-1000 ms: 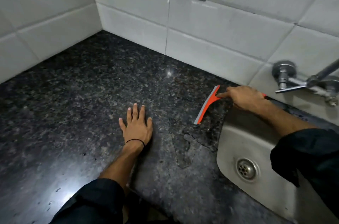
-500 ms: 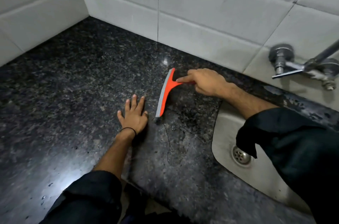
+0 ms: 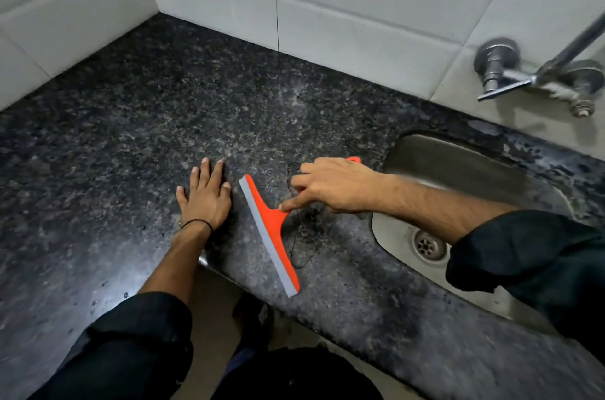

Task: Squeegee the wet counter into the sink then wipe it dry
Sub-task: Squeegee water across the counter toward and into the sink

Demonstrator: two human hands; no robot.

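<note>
An orange squeegee (image 3: 271,232) with a grey rubber blade lies blade-down on the dark speckled granite counter (image 3: 137,124), near its front edge. My right hand (image 3: 330,187) grips its orange handle, index finger stretched along the neck. My left hand (image 3: 206,196) rests flat on the counter just left of the blade, fingers apart, a black band on the wrist. A thin wet patch (image 3: 304,236) shows on the stone between the blade and the steel sink (image 3: 458,170), which sits at the right with its drain (image 3: 427,244) in view.
White tiled walls (image 3: 360,13) close the counter at the back and left. A chrome tap (image 3: 537,79) juts from the wall above the sink. The counter's front edge runs diagonally below the squeegee, with floor and my dark clothing beneath.
My right hand has carried the squeegee from beside the sink leftward and toward the counter's front edge, turning the blade. My left hand stayed flat. The camera tilted down.
</note>
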